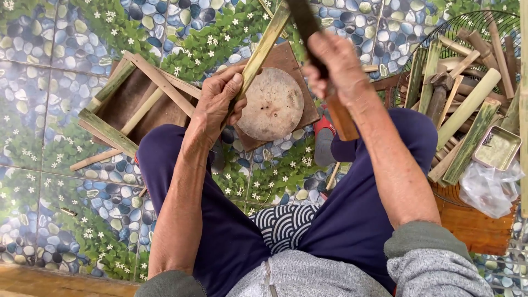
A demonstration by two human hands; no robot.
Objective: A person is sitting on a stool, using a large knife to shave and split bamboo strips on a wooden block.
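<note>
The left hand is clamped around a split bamboo strip, holding it tilted upward over a round wooden chopping block that sits on a brown board. The right hand is closed tight on the wooden handle of a dark-bladed knife (blade raised beside the strip's upper end). More cut bamboo pieces lie in a wire basket at the right.
</note>
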